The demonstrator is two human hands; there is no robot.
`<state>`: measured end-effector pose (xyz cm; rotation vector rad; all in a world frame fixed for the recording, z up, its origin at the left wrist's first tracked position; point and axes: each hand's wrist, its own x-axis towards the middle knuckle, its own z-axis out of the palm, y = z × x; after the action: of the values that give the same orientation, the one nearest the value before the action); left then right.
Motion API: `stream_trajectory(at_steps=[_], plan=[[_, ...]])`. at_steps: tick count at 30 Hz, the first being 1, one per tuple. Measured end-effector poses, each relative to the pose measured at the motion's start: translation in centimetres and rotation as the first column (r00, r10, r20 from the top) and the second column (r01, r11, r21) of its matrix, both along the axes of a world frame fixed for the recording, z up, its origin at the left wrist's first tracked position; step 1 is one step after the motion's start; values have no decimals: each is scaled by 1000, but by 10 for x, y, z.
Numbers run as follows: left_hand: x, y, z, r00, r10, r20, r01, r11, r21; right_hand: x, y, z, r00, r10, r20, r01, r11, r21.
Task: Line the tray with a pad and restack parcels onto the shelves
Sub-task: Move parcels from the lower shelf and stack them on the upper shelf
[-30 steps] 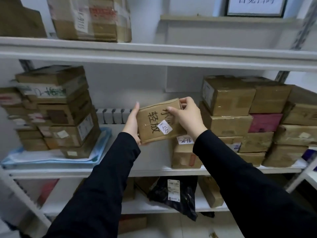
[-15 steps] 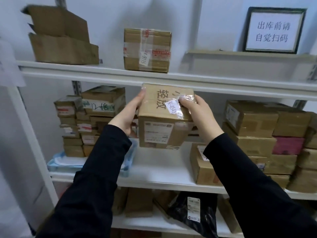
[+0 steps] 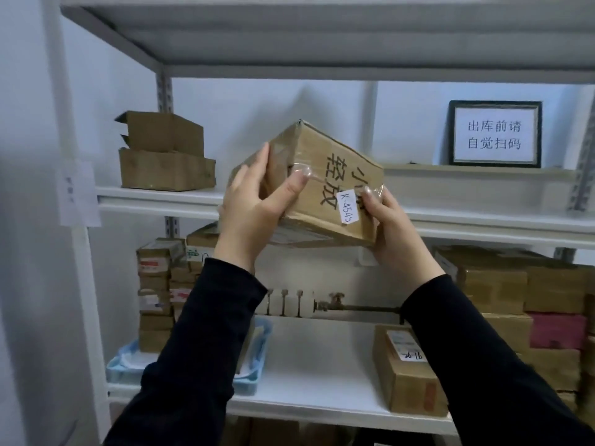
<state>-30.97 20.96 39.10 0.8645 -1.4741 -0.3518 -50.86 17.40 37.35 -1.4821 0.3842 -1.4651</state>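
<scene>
Both hands hold one brown cardboard parcel (image 3: 325, 188) up in the air, in front of the upper shelf (image 3: 154, 196), level with its front edge. The parcel is tilted, with its far corner highest and its near right corner lowest. Left hand (image 3: 254, 207) grip is clamped on the parcel's left end, thumb pressed on the taped top face, fingers wrapped along the side. Right hand (image 3: 392, 226) grip is clamped on the low right corner, thumb on top just beside a white label (image 3: 347, 209) reading K-4545, other fingers hidden behind the parcel. Black handwritten characters run across the top face. Dark sleeves cover both arms. On the upper shelf, to the left, sits an open cardboard box (image 3: 164, 156) with its flaps up; to the right, a framed sign (image 3: 495, 134) stands on a ledge against the wall. Below, on the middle shelf (image 3: 306, 381), a pale blue tray (image 3: 251, 379) sits at the left end with a stack of small parcels (image 3: 157, 284) standing in it. A single box (image 3: 405, 368) with a white label stands near the shelf's front, right of centre. More brown boxes (image 3: 515, 284) are stacked at the far right, a red parcel (image 3: 557, 329) among them. A pipe with a valve (image 3: 354, 307) runs along the wall behind.
</scene>
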Motion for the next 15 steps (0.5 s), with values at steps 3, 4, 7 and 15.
stream_trajectory(at_steps=[3, 4, 7, 15], plan=[[0, 16, 8, 981, 172, 94, -160, 979, -124, 5, -3, 6, 994, 106, 30, -105, 993, -60], [-2, 22, 11, 969, 213, 127, -195, 970, -144, 7, -5, 7, 990, 136, 33, -134, 988, -75], [-4, 34, 16, 947, 254, 198, -208, 951, -229, 14, -10, 10, 970, 229, 84, -217, 967, -133], [18, 14, 28, 985, 12, 170, 34, 964, -265, 30, -30, 34, 915, 267, 301, -177, 939, -293]])
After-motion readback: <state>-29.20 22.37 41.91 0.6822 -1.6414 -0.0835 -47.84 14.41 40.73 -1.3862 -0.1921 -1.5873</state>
